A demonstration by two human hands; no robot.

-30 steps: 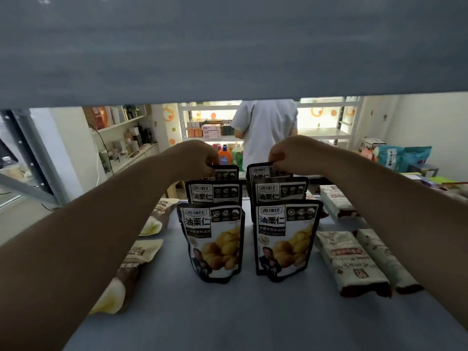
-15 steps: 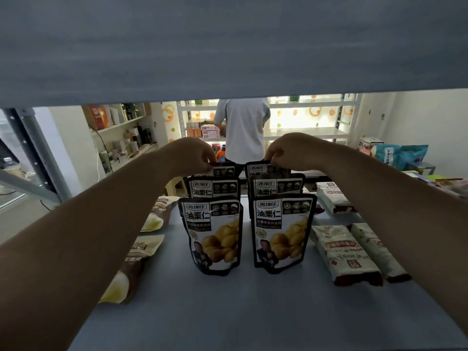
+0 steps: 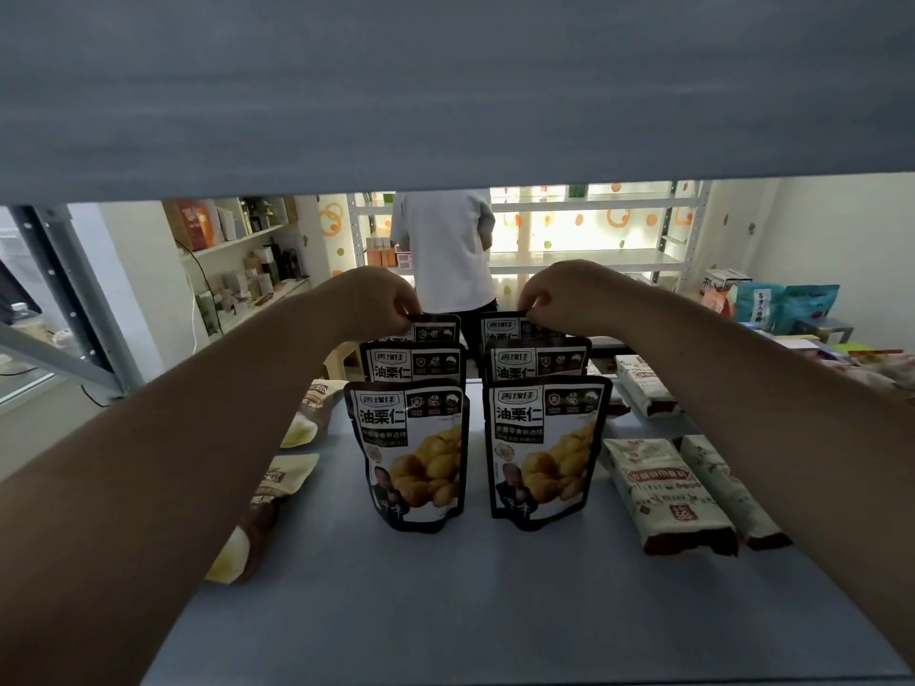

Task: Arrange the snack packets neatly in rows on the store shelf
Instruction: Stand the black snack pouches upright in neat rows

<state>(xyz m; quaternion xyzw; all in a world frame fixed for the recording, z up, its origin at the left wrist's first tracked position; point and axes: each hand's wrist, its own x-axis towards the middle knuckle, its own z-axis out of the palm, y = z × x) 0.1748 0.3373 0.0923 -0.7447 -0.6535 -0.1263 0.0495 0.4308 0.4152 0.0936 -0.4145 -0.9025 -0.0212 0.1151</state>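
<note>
The left grip (image 3: pixel 381 299) pinches the left rear chestnut packet (image 3: pixel 438 325) by its top edge; the right grip (image 3: pixel 559 297) likewise the right rear chestnut packet (image 3: pixel 497 330). Both packets stand upright on the shelf (image 3: pixel 445 611), evidently to square two rows.

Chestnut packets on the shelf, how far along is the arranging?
Done: two rows of chestnut packets stand upright, three deep. In hand: the left hand and right hand each pinch the top of a rear packet. Remaining: the brown pouches on the left and tan packs on the right lie flat.
</note>
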